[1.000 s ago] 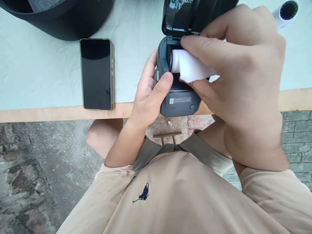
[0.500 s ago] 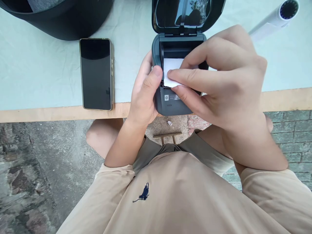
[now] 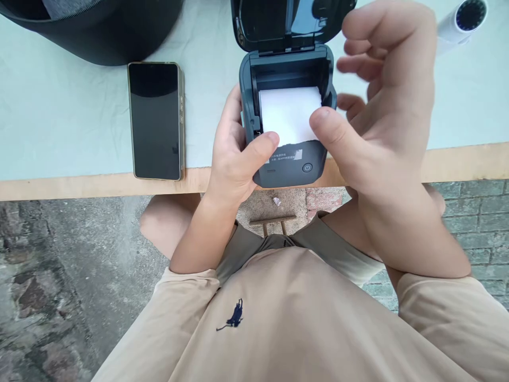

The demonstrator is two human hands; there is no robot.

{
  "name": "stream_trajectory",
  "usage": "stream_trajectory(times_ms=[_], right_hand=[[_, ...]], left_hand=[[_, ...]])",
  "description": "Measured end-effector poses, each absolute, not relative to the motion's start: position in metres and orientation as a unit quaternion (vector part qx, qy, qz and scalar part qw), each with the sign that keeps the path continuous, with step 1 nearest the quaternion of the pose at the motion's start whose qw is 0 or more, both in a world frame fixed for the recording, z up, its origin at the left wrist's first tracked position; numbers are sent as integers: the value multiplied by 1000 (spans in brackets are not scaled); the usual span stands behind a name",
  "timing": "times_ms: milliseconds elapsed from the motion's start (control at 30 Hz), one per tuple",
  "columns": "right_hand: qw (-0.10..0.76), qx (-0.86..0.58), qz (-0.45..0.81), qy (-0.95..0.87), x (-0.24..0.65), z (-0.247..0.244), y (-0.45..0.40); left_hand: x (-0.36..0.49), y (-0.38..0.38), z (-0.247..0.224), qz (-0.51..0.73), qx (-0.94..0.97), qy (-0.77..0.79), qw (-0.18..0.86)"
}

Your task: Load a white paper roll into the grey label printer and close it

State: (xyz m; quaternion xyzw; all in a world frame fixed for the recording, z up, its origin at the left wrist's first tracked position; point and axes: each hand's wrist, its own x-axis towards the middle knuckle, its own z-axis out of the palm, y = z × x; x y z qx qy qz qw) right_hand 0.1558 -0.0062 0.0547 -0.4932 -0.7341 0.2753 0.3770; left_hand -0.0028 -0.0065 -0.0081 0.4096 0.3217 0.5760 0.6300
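Observation:
A dark grey label printer (image 3: 292, 170) with its lid (image 3: 274, 32) raised is at the table's front edge, tilted slightly. White paper (image 3: 288, 114) lies in its compartment, its torn front edge reaching over the front panel. My left hand (image 3: 236, 151) is wrapped round the printer's left side, thumb resting on the paper's front left corner. On the other side my right hand (image 3: 382, 111) is open, fingers apart beside the printer. Its thumb tip is over the paper's right edge; whether it touches I cannot tell.
A black phone (image 3: 156, 121) lies on the pale green cloth left of the printer. Behind it stands a large black container or bag (image 3: 99, 37). A white cylinder with a dark end (image 3: 463, 21) is at the back right. The wooden table edge (image 3: 465, 162) runs along the front.
My right hand has let go of the paper, turned and opened out to the right. The printer has shifted slightly left. My left thumb has moved down onto the paper's corner.

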Motion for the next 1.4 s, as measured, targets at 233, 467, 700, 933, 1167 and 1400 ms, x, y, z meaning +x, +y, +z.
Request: stream_trajectory(times_ms=[233,467,700,933,1167,1400], right_hand=[[363,-433,439,-699,156,48,-3],[376,-395,453,-706,160,46,-3],[365,-385,469,-706,161,47,-4],[344,-471,214,-783,171,57,-1],[312,-411,126,-847,184,70,8],[106,-419,71,-899,166,89,14]], left_hand=[[-1,-1,-20,592,421,294,621],[-2,-2,-16,598,421,280,622],[-2,-3,-15,614,421,286,604],[-3,-4,-12,587,419,261,642],[-2,-4,-16,567,422,281,649],[-6,-1,-18,551,451,299,635]])
